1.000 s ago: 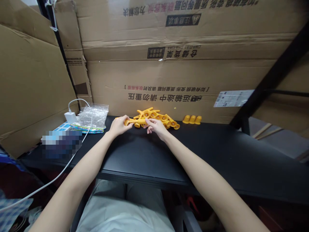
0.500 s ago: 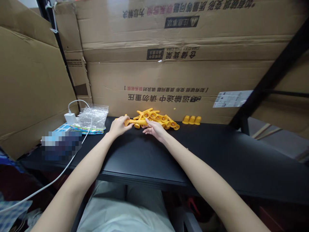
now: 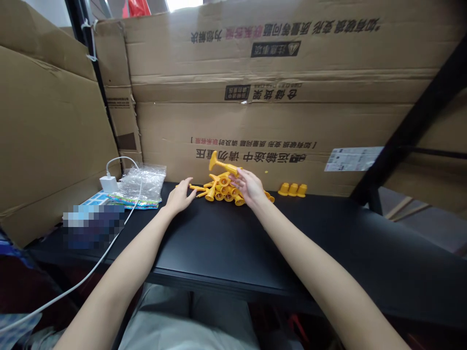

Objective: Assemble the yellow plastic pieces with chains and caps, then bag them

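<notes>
A yellow plastic piece with a T-shaped end is raised over the pile, tilted, its crossbar up and to the left. My right hand is closed around its lower right end. Below it on the black shelf lies a heap of similar yellow pieces, several with round cup ends facing me. My left hand is at the heap's left end, palm down, thumb and fingers apart. Yellow parts show beside and behind its fingers; whether it touches them I cannot tell.
Three yellow cup-shaped pieces stand in a row right of the heap. A clear plastic bag, a white charger and its cable are at left. Cardboard walls the back of the black shelf.
My right hand has lifted one yellow piece up off the heap, swinging its T-end upward. My left hand has let go of that piece and stays low at the left.
</notes>
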The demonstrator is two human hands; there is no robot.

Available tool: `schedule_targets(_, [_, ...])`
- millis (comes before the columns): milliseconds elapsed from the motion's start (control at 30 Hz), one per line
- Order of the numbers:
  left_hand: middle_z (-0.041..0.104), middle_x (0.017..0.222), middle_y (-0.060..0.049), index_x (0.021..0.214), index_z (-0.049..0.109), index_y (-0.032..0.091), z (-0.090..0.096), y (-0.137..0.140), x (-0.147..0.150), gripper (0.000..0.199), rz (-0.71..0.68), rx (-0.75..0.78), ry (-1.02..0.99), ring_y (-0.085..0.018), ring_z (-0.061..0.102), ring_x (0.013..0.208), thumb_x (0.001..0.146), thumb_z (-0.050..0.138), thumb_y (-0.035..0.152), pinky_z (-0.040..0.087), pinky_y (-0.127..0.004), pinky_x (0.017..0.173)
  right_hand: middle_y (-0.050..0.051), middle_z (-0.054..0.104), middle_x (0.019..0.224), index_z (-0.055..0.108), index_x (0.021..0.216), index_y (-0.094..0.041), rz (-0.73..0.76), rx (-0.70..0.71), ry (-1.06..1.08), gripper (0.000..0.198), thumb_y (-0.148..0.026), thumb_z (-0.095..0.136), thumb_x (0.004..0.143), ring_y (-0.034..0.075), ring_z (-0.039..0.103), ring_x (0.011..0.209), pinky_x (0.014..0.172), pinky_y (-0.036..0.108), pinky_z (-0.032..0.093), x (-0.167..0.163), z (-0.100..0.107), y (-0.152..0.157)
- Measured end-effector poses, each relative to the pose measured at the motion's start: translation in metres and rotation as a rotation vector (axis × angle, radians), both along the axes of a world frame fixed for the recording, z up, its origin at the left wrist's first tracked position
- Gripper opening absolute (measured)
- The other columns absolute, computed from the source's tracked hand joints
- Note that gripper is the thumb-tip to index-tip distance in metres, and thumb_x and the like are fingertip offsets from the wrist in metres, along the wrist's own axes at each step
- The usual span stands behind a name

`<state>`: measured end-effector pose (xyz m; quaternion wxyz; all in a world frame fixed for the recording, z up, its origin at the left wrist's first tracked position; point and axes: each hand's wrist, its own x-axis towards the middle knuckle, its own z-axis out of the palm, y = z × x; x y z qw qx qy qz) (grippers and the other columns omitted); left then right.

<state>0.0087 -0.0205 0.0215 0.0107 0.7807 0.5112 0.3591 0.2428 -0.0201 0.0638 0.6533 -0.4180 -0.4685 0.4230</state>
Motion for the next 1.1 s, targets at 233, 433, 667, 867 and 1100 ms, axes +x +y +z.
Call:
schedule_targets(233, [0.044, 0.141, -0.014, 0.135, 0.039, 0.02, -0.023, 0.016, -0.008, 0.05, 0.067, -0.216, 0.21, -0.027, 0.043, 0.129, 0.086, 0.047, 0.026, 0.039, -0.044, 0.1, 0.011, 0.065, 0.11, 0.055, 0.111, -0.018, -0.344, 0.314, -0.792, 0.035, -0.034, 0.058, 0.08, 0.023, 0.06, 0.099, 0.09, 0.039, 0.042, -0.01, -0.009, 0.023])
schedule_targets(433, [0.048, 0.138, -0.013, 0.12, 0.053, 0.022, -0.026, 0.02, -0.01, 0.036, 0.098, -0.32, 0.317, -0.028, 0.048, 0.123, 0.091, 0.037, 0.034, 0.04, -0.049, 0.097, 0.015, 0.062, 0.116, 0.053, 0.118, -0.015, -0.441, 0.344, -1.417, 0.033, -0.021, 0.046, 0.086, 0.027, 0.056, 0.105, 0.094, 0.042, 0.028, -0.029, -0.014, 0.017])
schedule_targets(667, [0.056, 0.122, -0.015, 0.111, 0.06, 0.02, -0.022, 0.018, -0.009, 0.034, 0.193, -0.279, 0.303, -0.029, 0.05, 0.116, 0.09, 0.037, 0.033, 0.042, -0.048, 0.092, 0.018, 0.062, 0.109, 0.055, 0.113, -0.012, -0.488, 0.211, -1.527, 0.03, -0.017, 0.043, 0.086, 0.029, 0.056, 0.101, 0.09, 0.039, 0.03, -0.039, 0.0, 0.009])
schedule_targets(867, [0.055, 0.122, -0.013, 0.116, 0.06, 0.023, -0.024, 0.019, -0.009, 0.036, 0.181, -0.282, 0.304, -0.03, 0.049, 0.116, 0.09, 0.035, 0.027, 0.043, -0.049, 0.091, 0.02, 0.062, 0.111, 0.057, 0.113, -0.01, -0.461, -0.044, -1.58, 0.034, -0.011, 0.046, 0.081, 0.03, 0.058, 0.104, 0.091, 0.042, 0.035, -0.025, 0.021, 0.01])
schedule_targets(1100, [0.051, 0.123, -0.011, 0.11, 0.06, 0.027, -0.024, 0.019, -0.013, 0.037, 0.204, -0.282, 0.291, -0.028, 0.046, 0.115, 0.083, 0.04, 0.012, 0.043, -0.047, 0.09, 0.014, 0.054, 0.132, 0.05, 0.132, -0.019, -0.228, -0.097, -1.405, 0.055, -0.034, 0.058, 0.08, 0.032, 0.05, 0.119, 0.095, 0.046, 0.04, -0.005, 0.029, 0.019])
